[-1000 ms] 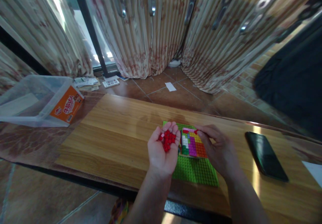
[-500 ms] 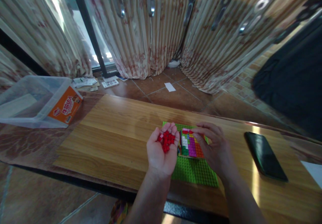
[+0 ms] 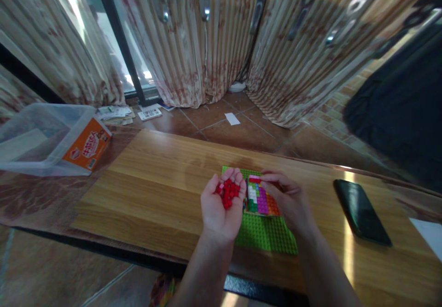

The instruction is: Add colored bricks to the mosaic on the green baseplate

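Note:
A bright green studded baseplate [image 3: 265, 233] lies on the wooden table [image 3: 155, 192]. On its far half sits a patch of small bricks [image 3: 259, 197] in white, yellow, purple, orange and green, with a red row at the top. My left hand [image 3: 221, 210] is cupped palm up beside the patch, holding a heap of small red bricks [image 3: 228, 192]. My right hand [image 3: 288, 201] rests over the right side of the patch, its fingertips pressing at the red row on the far edge. Whether a brick is under those fingertips is hidden.
A black phone [image 3: 361, 212] lies on the table to the right, and a white sheet corner [image 3: 430, 233] beyond it. A clear plastic tub [image 3: 37, 136] with an orange label stands at the left. Curtains [image 3: 214, 44] hang behind, papers lie on the tiled floor.
My right hand has slid left along the far edge of the brick patch, fingertips now on the red row. My left hand has stayed put with its red bricks.

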Demonstrator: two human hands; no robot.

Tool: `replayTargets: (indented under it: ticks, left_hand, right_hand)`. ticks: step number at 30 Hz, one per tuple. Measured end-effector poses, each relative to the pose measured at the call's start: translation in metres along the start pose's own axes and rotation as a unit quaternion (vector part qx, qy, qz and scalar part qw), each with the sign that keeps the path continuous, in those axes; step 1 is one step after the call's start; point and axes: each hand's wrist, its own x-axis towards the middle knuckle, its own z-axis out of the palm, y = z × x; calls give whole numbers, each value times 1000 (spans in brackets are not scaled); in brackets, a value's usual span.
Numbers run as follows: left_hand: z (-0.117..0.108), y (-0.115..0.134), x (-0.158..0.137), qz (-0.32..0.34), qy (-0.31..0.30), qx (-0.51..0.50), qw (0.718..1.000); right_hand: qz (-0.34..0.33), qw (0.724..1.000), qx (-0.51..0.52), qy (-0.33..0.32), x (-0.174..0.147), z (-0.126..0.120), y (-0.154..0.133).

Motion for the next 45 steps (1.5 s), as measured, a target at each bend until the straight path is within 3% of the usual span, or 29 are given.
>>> replayTargets:
  ticks: [7,16,19,23,26,30,37,45]
  left_hand:
    - [-1,-2,0,-2,-3,1,1000]
    - [-1,-3,-2,-13,-32,19,999]
    - [0,-4,-4,-21,-62,28,997]
    - [1,-4,-6,-35,-96,30,994]
    - [2,-3,-8,-47,-113,32,992]
    - [3,-2,-12,-56,-120,42,990]
    - [4,-3,-12,-47,-124,60,989]
    - [3,-5,-12,-56,-133,50,988]
  right_hand:
    - [118,988,99,-11,5,2,-7]
    - [87,996,32,-3,8,5,-4]
    - [36,998,-46,8,5,2,-4]
    - [-117,978,-162,53,-4,-3,-21]
    - [-180,967,-178,-7,-14,-3,-41]
    - [-205,948,-228,-84,-22,4,-54]
    - [-225,923,-303,-77,-24,15,-49]
    - [-187,941,-269,-80,-26,13,-53]
